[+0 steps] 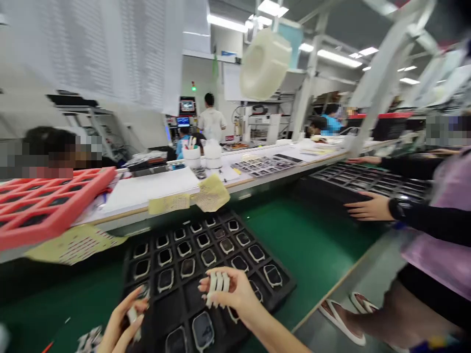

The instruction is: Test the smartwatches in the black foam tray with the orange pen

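Here's the right hand (240, 293) over the black tray (167, 314), fingers and thumb closed around a row of pale watch cases (219, 288) set side by side! To its left, the left hand (119, 316) pinches one pale piece (133, 321) between thumb and fingers, at the tray's near left edge. Framed watch screens (187, 267) sit in the compartments below. Far right, a co-worker's hand (371, 207) touches another black tray (324, 189); far left, a red tray (55, 223).
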Available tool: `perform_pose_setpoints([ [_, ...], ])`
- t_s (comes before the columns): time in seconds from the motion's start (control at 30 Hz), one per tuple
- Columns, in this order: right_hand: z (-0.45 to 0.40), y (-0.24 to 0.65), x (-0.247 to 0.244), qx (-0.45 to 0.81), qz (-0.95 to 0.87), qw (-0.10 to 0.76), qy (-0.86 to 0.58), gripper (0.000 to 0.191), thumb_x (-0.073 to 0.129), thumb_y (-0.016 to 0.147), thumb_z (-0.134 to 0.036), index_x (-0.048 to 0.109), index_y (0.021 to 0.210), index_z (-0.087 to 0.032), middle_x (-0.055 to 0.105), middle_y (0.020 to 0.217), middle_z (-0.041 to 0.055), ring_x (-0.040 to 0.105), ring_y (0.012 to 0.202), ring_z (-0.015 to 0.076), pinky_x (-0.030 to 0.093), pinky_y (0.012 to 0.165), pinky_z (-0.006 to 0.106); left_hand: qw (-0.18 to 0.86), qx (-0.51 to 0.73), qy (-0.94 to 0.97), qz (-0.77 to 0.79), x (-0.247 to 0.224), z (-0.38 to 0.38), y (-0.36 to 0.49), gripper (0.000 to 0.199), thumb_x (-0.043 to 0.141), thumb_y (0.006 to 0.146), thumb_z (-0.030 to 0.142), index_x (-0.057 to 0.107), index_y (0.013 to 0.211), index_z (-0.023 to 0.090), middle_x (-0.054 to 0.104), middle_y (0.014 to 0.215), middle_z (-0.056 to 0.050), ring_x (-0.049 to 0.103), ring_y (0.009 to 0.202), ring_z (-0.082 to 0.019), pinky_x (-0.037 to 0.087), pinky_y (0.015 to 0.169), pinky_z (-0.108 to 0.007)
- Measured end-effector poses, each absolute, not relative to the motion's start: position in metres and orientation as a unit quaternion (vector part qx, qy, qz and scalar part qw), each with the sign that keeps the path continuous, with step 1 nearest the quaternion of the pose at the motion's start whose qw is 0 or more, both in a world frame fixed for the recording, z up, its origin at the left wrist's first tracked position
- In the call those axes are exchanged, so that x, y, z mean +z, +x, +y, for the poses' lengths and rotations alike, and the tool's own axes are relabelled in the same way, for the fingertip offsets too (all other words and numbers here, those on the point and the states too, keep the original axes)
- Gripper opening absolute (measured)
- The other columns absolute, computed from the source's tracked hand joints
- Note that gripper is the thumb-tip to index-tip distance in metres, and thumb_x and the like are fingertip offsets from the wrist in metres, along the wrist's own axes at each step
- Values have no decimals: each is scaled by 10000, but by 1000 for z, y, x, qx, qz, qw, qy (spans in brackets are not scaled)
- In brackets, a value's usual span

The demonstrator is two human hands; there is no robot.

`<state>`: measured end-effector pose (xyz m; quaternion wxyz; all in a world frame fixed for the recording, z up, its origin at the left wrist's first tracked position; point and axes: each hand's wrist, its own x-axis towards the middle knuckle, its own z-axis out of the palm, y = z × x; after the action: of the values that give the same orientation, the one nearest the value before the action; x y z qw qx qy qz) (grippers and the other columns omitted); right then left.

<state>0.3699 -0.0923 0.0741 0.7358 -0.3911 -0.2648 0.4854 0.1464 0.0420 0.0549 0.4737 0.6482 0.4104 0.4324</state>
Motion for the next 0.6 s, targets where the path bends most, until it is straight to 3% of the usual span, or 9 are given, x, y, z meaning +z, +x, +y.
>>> perform_pose_setpoints([
  [0.17, -79, 377, 95, 508, -356, 666, -416, 459, 889, 521, -256, 702, 928, -152, 767, 894, 110, 717, 895, 325, 560, 814, 477, 410, 368, 733, 399, 74, 23, 139, 410, 510, 839, 406, 532, 1204, 222, 641, 1029, -50, 568, 1102, -250, 434, 972, -363],
  [0.43, -52, 361, 96, 535, -406, 582, -458, 507, 908, 472, -326, 706, 897, -140, 765, 886, 136, 708, 906, 359, 517, 891, 552, 398, 334, 754, 402, 69, 15, 139, 282, 441, 835, 262, 539, 1090, 191, 617, 1046, -84, 548, 1088, -249, 371, 1019, -425],
  [0.6, -46, 354, 89, 543, -411, 575, -454, 518, 902, 484, -354, 704, 910, -135, 761, 896, 145, 705, 913, 359, 507, 901, 557, 384, 324, 763, 407, 56, 17, 137, 281, 440, 834, 237, 521, 1099, 195, 610, 1085, -97, 454, 1249, -270, 292, 1093, -470],
])
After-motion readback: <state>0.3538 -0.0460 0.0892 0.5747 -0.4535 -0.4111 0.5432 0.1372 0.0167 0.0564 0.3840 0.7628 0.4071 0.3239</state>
